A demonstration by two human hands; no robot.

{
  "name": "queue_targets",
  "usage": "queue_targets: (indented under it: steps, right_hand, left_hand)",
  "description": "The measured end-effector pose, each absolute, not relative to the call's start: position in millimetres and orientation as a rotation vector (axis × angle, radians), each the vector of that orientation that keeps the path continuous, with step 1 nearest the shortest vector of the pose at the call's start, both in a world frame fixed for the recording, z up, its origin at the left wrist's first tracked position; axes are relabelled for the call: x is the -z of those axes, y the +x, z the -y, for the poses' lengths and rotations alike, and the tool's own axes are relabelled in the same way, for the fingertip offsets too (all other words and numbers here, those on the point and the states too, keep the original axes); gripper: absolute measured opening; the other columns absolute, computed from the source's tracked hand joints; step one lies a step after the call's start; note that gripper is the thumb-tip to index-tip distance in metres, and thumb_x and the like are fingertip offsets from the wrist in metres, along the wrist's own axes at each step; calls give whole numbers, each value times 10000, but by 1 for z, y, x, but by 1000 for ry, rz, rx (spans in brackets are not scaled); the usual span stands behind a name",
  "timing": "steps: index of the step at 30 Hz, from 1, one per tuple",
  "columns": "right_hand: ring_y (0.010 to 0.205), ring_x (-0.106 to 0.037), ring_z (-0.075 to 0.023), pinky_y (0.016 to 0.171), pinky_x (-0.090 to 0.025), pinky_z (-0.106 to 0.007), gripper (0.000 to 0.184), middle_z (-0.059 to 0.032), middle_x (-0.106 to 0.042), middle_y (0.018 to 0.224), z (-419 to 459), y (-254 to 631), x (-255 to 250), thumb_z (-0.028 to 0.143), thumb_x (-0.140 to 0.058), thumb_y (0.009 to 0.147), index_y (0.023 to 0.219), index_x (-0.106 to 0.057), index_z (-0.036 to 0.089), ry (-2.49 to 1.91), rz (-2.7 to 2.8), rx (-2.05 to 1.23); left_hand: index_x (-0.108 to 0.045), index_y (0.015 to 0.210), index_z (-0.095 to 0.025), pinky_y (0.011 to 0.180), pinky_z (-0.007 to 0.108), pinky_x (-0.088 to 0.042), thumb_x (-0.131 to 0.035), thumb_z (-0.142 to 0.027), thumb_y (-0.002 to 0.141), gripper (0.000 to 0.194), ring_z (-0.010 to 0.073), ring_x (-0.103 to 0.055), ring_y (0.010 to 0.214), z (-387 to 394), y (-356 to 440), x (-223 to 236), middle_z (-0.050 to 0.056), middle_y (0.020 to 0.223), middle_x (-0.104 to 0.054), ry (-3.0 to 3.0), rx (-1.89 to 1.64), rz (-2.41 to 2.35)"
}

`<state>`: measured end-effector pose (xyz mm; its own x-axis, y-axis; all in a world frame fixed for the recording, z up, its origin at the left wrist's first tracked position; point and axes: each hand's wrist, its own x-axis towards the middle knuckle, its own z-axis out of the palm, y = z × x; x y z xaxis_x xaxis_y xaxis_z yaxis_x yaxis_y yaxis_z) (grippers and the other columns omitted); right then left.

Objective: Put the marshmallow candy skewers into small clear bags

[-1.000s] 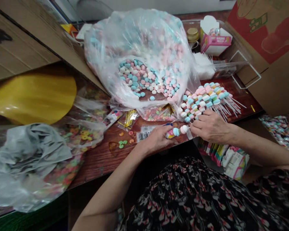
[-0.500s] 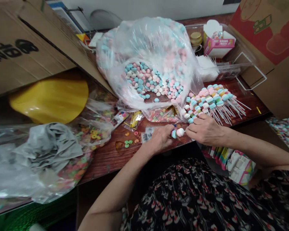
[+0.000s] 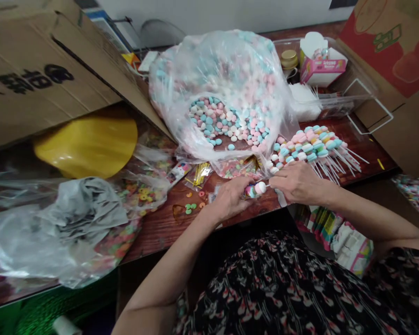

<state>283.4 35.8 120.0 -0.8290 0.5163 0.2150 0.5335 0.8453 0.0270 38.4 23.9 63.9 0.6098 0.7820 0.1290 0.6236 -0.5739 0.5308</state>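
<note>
Fingers of left hand (image 3: 231,199) curled round candy skewer (image 3: 252,190), held over table (image 3: 158,235) near front edge; white stick (image 3: 268,186) pinched by fingers of right hand (image 3: 290,183). Candies (image 3: 261,187) could be cracked by hard squeezing; neighbouring skewer pile (image 3: 310,145) could be scattered by right knuckles.

Cropped at ten o'clock: brown cardboard box (image 3: 28,88). Partly hidden by bare left hand (image 3: 231,199), four o'clock: pastel round candies (image 3: 260,188) on white stick (image 3: 268,186). Blurred, two o'clock: pink carton's lettering (image 3: 327,64).
</note>
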Motion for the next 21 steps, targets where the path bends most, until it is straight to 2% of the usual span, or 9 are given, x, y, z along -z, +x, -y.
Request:
queue_targets:
  steps: [2,3,7,13,21]
  right_hand:
    - [634,-436,-137,627,-206,-307,188,-7,-629,685,-38,285,-120,161,-497,890,765,-635,185,-813,2741,200]
    - [641,-433,-138,633,-210,-311,204,-6,-625,677,-38,285,-121,172,-492,904,762,-638,187,-808,2698,256]
    - [665,-414,-139,635,-200,-328,196,0,-613,659,-40,282,-123,213,-505,937,828,-667,198,-679,2549,454]
    - [713,-417,-129,660,-236,-315,162,16,-632,744,-47,285,-131,183,-524,939,854,-658,217,-336,2600,590]
    - [736,-441,-132,668,-295,-316,85,15,-655,832,-49,289,-137,214,-552,934,948,-635,213,-168,2679,553]
  left_hand:
    - [-550,1244,-217,887,317,-475,-702,-310,765,511,226,-628,1056,-25,30,-70,67,1181,-669,2340,-474,-1124]
    - [-552,1248,-221,878,310,-474,-693,-303,772,504,220,-636,1035,-25,27,-71,59,1169,-676,2305,-447,-1140]
    - [-640,1049,-174,736,255,-452,-662,-300,787,291,172,-630,785,-25,21,-72,13,893,-697,2122,-298,-1154]
    - [-649,990,-163,751,237,-424,-754,-329,681,365,164,-549,799,-23,20,-80,-23,878,-643,1876,-135,-819]
    - [-582,747,-167,612,205,-367,-845,-362,582,366,109,-439,644,-22,12,-83,-72,672,-508,1581,-22,-554]
